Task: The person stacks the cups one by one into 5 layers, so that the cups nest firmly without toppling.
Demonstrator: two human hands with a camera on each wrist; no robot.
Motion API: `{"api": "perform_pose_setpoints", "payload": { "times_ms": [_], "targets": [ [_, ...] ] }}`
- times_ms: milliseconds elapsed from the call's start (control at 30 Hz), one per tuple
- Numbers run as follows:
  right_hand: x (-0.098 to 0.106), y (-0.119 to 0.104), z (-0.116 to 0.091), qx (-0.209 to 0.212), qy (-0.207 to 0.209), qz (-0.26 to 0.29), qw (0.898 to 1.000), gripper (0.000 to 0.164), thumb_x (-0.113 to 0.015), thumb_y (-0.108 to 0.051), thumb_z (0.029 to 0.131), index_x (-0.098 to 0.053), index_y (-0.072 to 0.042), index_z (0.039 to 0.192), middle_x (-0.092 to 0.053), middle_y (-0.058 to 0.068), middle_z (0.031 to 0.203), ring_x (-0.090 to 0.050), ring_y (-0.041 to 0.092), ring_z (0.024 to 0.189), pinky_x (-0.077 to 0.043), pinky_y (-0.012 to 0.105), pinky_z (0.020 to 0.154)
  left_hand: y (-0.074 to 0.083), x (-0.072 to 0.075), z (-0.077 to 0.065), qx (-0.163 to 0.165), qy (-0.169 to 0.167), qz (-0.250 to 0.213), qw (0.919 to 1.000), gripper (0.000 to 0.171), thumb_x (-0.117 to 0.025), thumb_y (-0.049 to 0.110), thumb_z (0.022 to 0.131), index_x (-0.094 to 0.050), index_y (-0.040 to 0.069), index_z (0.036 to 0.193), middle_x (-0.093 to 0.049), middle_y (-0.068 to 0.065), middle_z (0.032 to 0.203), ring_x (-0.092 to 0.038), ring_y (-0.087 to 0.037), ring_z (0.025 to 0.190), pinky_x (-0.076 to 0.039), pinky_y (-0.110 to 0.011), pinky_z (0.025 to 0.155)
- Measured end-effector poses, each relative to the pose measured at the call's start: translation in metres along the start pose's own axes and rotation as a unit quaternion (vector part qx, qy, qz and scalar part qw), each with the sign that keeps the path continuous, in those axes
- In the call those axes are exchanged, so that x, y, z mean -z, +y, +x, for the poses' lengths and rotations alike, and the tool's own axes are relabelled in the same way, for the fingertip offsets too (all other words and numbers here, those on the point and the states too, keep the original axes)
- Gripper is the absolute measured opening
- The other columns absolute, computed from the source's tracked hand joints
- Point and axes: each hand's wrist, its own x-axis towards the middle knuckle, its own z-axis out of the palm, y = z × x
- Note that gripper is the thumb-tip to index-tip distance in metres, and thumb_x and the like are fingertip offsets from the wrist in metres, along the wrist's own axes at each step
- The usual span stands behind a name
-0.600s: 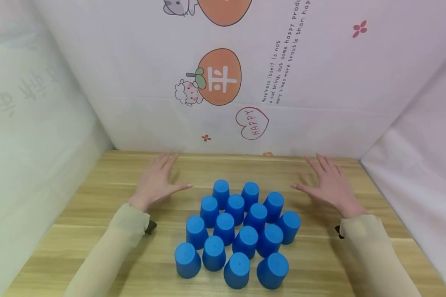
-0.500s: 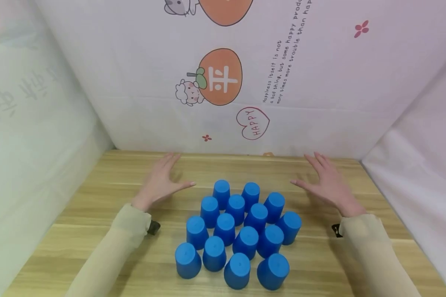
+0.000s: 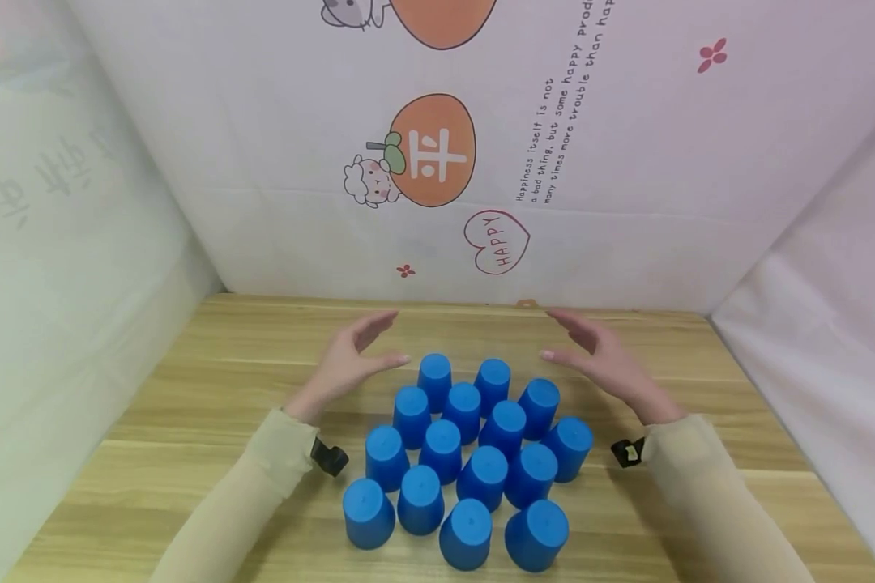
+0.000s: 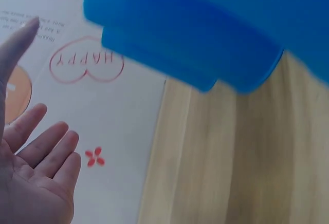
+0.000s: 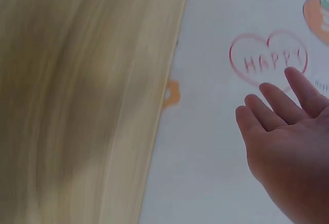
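Observation:
Several blue plastic cups (image 3: 440, 447) stand upside down in a loose cluster on the wooden table, bases up. My left hand (image 3: 347, 361) is near the cluster's back left cup (image 3: 434, 380), thumb stretched toward it and fingers apart from it. On the other side, my right hand (image 3: 603, 362) is held behind and to the right of the back right cup (image 3: 538, 407), thumb pointing inward. Both hands hold nothing. In the left wrist view, blurred blue cups (image 4: 180, 34) fill the upper right, beyond the relaxed palm. The right wrist view has no cup in it.
A wood-grain tabletop (image 3: 168, 405) ends at a white printed cloth (image 3: 612, 251) at the back. White cloth walls (image 3: 66, 267) close in the left and right sides. A black wrist strap piece (image 3: 329, 457) hangs at the left cuff.
Both hands have moved inward, toward each other and the back of the cup cluster, with their fingers turning inward. The cups have stayed in place.

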Motion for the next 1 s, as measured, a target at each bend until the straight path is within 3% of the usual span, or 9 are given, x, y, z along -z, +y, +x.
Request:
{"api": "perform_pose_setpoints", "payload": {
  "times_ms": [267, 467, 600, 767, 1000],
  "targets": [
    [-0.026, -0.011, 0.0, 0.007, -0.041, 0.005, 0.999, 0.067, -0.078, -0.043, 0.09, -0.051, -0.027, 0.149, -0.047, 0.004, 0.153, -0.039, 0.038, 0.142, -0.033, 0.061, 0.113, 0.001, -0.026, 0.0, -0.009, -0.044, -0.016, 0.9989, 0.068, -0.084, 0.035, 0.087, -0.055, 0.018, 0.146, -0.056, 0.0, 0.145, -0.048, -0.024, 0.136, -0.038, -0.055, 0.112],
    [-0.04, -0.013, 0.002, 0.034, -0.065, 0.024, 0.997, 0.064, -0.081, -0.037, 0.089, -0.057, -0.016, 0.145, -0.055, 0.007, 0.147, -0.048, 0.034, 0.137, -0.037, 0.059, 0.11, -0.002, -0.036, 0.002, -0.006, -0.069, -0.021, 0.9974, 0.062, -0.083, 0.032, 0.088, -0.059, 0.014, 0.142, -0.062, 0.0, 0.138, -0.056, -0.023, 0.128, -0.043, -0.052, 0.108],
    [-0.048, -0.012, 0.004, 0.049, -0.079, 0.025, 0.995, 0.063, -0.08, -0.036, 0.09, -0.059, -0.011, 0.143, -0.058, 0.007, 0.143, -0.052, 0.032, 0.133, -0.041, 0.057, 0.108, -0.001, -0.038, 0.003, 0.012, -0.074, -0.016, 0.997, 0.057, -0.083, 0.035, 0.087, -0.064, 0.016, 0.137, -0.065, 0.006, 0.131, -0.06, -0.019, 0.121, -0.049, -0.047, 0.103],
    [-0.053, -0.012, 0.004, 0.048, -0.086, 0.023, 0.995, 0.056, -0.078, -0.036, 0.092, -0.062, -0.013, 0.14, -0.063, 0.002, 0.137, -0.056, 0.032, 0.129, -0.045, 0.058, 0.104, 0.002, -0.038, 0.005, 0.029, -0.087, 0.0, 0.9958, 0.055, -0.084, 0.04, 0.085, -0.067, 0.022, 0.134, -0.066, 0.007, 0.129, -0.061, -0.018, 0.12, -0.052, -0.044, 0.1],
    [-0.054, -0.014, 0.005, 0.044, -0.083, 0.011, 0.995, 0.05, -0.077, -0.039, 0.092, -0.066, -0.019, 0.137, -0.066, 0.002, 0.133, -0.059, 0.032, 0.126, -0.049, 0.056, 0.1, 0.004, -0.036, 0.009, 0.031, -0.101, 0.003, 0.9944, 0.058, -0.084, 0.038, 0.085, -0.066, 0.017, 0.136, -0.067, 0.004, 0.129, -0.061, -0.021, 0.121, -0.052, -0.046, 0.099]
  ]
}}
